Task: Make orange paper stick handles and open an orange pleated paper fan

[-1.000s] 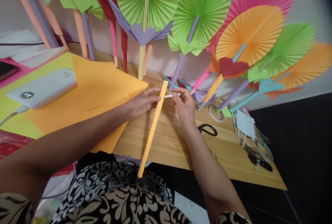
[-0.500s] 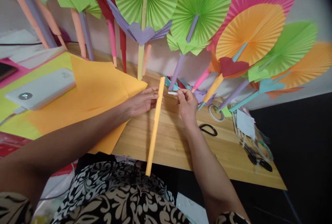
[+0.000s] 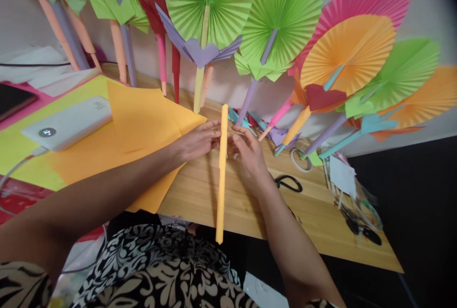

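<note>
Two hands at work over a wooden counter (image 3: 235, 203), seen from above.

Far left: a dark phone-like slab (image 3: 12, 98) on pink paper, then a white power bank (image 3: 69, 122) with a round lit button, lying on a yellow-green sheet (image 3: 21, 155), a cable running off its near end. Just right of it, loose orange sheets (image 3: 139, 127) overlapping one another and reaching over the counter's near edge.

Along the wall behind, a row of pleated paper fans (image 3: 210, 3) on rolled paper sticks, leaning upright: green, purple-hearted, pink, orange.

Centre: left hand (image 3: 198, 140) coming in over the orange sheets, fingertips pinched on the upper part of a rolled orange paper stick (image 3: 221, 179). Stick lying nearly straight away from the body, far end near the foot of the fans, near end past the counter's edge above a black-and-white patterned lap (image 3: 160, 270). Right hand (image 3: 250, 155) touching the same stick from the other side, thumb and fingers closed narrow against it at the same height as the left grip; whether something small sits between those fingertips, cannot tell.

Right of the hands: black-handled scissors (image 3: 289, 183) flat on the counter, a tape ring (image 3: 299, 159) beyond them, then a clear holder (image 3: 352, 193) with more scissors and tape near the counter's right end.
</note>
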Demonstrator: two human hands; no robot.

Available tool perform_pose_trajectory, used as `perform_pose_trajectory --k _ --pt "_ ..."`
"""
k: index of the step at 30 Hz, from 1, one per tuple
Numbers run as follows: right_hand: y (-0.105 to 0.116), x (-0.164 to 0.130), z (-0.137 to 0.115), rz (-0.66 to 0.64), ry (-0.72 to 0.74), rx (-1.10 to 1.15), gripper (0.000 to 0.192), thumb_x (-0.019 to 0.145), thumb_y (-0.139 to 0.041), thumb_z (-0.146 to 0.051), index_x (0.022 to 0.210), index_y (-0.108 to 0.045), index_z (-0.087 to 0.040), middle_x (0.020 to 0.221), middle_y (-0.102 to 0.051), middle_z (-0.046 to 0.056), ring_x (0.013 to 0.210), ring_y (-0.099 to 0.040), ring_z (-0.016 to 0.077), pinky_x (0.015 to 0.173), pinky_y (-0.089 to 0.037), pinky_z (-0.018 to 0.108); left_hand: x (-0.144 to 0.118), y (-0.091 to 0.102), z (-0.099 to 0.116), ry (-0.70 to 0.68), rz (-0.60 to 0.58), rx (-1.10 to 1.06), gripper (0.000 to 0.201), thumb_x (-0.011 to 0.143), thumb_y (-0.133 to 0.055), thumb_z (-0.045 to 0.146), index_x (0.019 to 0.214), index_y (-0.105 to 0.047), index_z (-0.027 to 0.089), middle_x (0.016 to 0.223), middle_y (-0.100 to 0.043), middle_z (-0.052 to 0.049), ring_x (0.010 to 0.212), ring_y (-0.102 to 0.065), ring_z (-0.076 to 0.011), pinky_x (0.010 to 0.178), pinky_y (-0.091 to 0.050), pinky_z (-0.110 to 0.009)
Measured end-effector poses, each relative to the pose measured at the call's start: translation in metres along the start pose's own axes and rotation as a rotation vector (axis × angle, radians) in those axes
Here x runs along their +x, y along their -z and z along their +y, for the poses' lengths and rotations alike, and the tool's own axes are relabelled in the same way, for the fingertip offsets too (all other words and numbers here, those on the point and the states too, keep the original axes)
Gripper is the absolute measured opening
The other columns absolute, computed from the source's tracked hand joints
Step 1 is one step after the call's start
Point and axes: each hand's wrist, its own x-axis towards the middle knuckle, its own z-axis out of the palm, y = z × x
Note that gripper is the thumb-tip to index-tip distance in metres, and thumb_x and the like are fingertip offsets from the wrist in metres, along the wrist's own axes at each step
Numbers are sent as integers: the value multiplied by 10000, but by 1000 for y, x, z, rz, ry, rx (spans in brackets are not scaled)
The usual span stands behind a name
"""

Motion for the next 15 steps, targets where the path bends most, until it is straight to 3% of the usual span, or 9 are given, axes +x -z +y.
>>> perform_pose_trajectory --k 6,15 --pt "-6 -7 -11 -94 -169 185 440 840 -663 -431 1241 -593 -264 806 -683 -2 727 -658 177 620 -530 315 0 2 -1 -31 -7 85 345 766 -825 230 1069 -667 188 946 -723 -37 875 -675 -168 883 -476 -341" --pt "-8 -9 -15 -143 -142 181 498 805 -699 -373 1284 -591 -289 818 -656 2 733 -607 187 600 -480 315 1 5 -5 -30 -19 114 295 762 -798 190 1022 -658 206 967 -710 -18 911 -665 -167 888 -470 -340"
